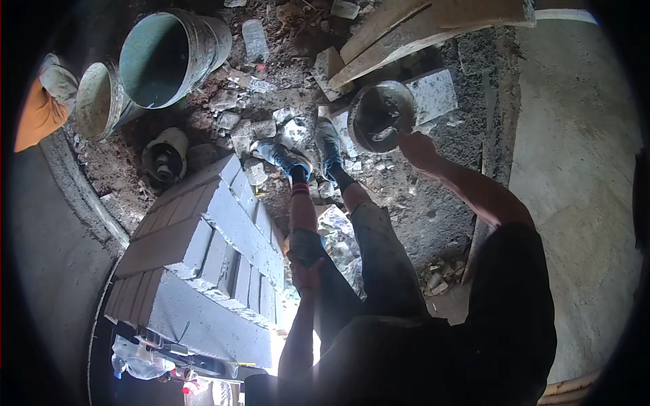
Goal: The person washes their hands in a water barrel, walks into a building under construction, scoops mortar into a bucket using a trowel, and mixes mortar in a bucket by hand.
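Note:
My right hand (pixel 418 150) is closed at the lower right edge of a round bucket (pixel 353 122), which has wet grey material and a partly hidden tool inside. Whether the fingers grip the rim or a handle is too small to tell. Down by my left knee, my left hand (pixel 307 274) rests against the leg; its fingers are dark and blurred, and anything in them is hidden. A pale, stained slab (pixel 433 96) lies just right of the bucket.
Stacked grey blocks (pixel 203 271) stand to my left. Large buckets (pixel 210 40) and a smaller container (pixel 175 143) are at the upper left, near a person in orange (pixel 42 115). Wooden boards (pixel 393 42) lie ahead; rubble (pixel 230 120) surrounds my feet.

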Action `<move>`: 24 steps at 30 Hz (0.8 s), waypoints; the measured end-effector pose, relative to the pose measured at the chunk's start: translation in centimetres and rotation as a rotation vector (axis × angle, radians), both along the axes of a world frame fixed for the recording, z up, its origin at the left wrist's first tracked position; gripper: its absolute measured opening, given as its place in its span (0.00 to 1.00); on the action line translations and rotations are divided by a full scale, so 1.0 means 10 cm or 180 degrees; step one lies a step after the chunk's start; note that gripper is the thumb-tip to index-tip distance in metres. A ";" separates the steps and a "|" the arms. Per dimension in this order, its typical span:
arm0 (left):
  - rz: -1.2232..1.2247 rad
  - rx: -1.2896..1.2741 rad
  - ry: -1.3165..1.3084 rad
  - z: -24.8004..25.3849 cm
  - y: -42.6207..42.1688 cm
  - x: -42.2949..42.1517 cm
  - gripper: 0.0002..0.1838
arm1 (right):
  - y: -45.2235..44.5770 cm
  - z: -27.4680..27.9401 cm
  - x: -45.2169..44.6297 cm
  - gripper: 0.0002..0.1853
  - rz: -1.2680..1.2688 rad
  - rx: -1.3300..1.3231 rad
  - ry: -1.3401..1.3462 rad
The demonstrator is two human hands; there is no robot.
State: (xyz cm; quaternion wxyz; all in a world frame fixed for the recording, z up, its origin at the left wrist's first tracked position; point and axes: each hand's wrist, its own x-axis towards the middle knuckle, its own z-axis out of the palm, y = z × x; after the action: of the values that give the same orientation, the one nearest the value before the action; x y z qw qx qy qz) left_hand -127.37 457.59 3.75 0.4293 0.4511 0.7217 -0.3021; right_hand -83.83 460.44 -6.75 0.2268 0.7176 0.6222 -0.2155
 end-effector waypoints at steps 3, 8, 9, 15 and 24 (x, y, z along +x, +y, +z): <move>0.0039 -0.0052 -0.0041 0.00 -0.06 -0.07 0.62 | 0.30 0.35 0.14 0.14 0.0084 0.0208 0.0239; 0.0159 0.0042 -0.0015 0.06 0.02 0.04 0.56 | 0.84 -0.03 0.28 0.09 0.0246 0.0616 -0.0012; 0.0160 0.0083 -0.0082 0.06 0.03 0.03 0.56 | 0.91 -0.08 0.30 0.09 0.0022 0.0017 -0.0208; 0.0004 0.0126 -0.0003 0.01 -0.05 -0.02 0.55 | 0.33 -0.98 0.34 0.09 -0.0383 0.0086 0.0466; 0.0004 0.0089 -0.0034 0.06 0.00 0.03 0.57 | 0.08 -0.81 0.31 0.06 -0.0762 -0.0872 0.1215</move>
State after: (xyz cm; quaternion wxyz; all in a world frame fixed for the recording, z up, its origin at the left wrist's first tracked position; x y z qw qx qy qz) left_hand -127.04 457.60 4.35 0.4270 0.4582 0.7239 -0.2893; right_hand -80.72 461.28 -14.86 0.1733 0.6950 0.5295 -0.4545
